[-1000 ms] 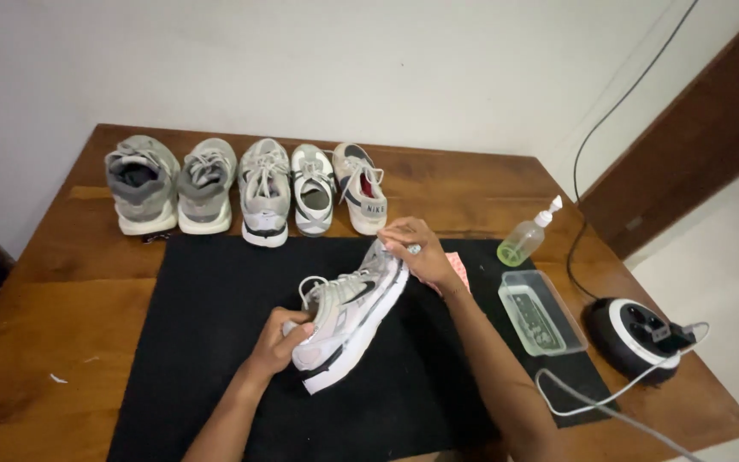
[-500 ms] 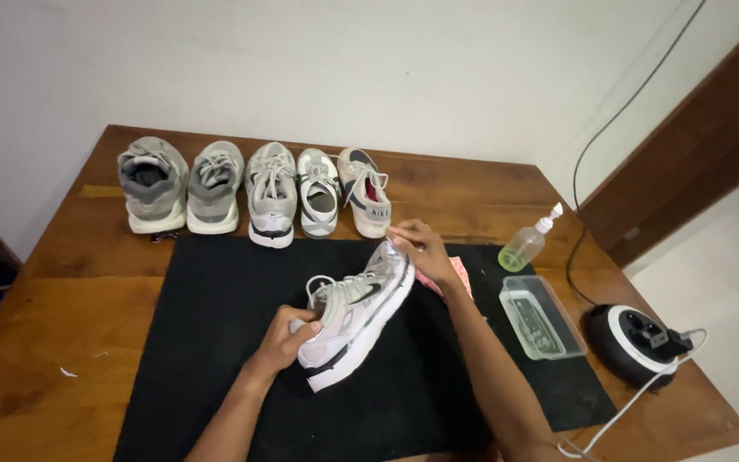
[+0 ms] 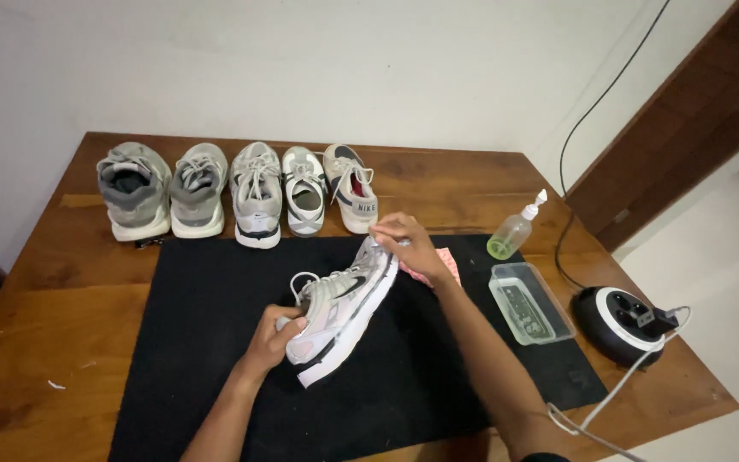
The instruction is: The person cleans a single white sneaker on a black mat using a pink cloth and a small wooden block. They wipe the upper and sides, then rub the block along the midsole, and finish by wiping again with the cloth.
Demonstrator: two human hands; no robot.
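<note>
A grey and white sneaker (image 3: 341,310) lies tilted on its side over the black mat (image 3: 207,342). My left hand (image 3: 277,335) grips its toe end from the left. My right hand (image 3: 405,248) is closed on the heel end, at the shoe's far tip. A pink cloth (image 3: 443,265) peeks out under my right hand on the mat.
Several other sneakers (image 3: 254,192) stand in a row along the back of the wooden table (image 3: 44,282). At the right are a green pump bottle (image 3: 517,229), a clear plastic tray (image 3: 530,303) and a round cable reel (image 3: 622,325) with cords.
Both hands and the shoe keep the same grip; the shoe has shifted only slightly, and the camera view has moved a little.
</note>
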